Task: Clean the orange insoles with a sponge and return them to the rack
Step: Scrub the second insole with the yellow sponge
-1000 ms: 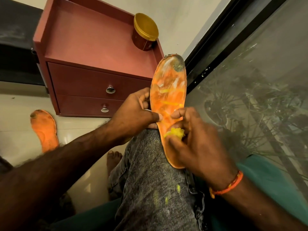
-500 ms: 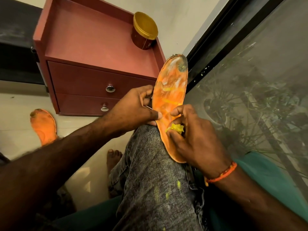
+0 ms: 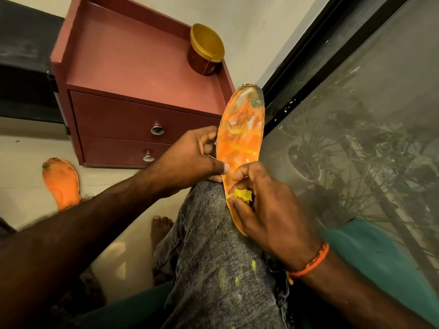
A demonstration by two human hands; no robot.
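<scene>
At the far left, a second orange foam insole [image 3: 62, 184] is seen lying flat on the pale tiled floor [image 3: 21, 162], well apart from the work and with grime still visible at its toe. Beside it stands a dark red wooden cabinet with two drawers [image 3: 133, 110], on whose top a gold-lidded round jar [image 3: 206, 53] is kept. Toward the middle, the left hand [image 3: 190, 155] is closed on the edge of the long orange insole [image 3: 241, 143], thumb pressed to its face, the insole being propped on the grey denim knee [image 3: 213, 245]. On the right, a small yellow sponge scrap [image 3: 242, 194] is pinched in the curled fingers of the right hand [image 3: 268, 210] against the heel end. Compared with half a second ago, the sponge has been drawn only slightly lower; scrubbing is judged unfinished, the dark toe stain remaining.
</scene>
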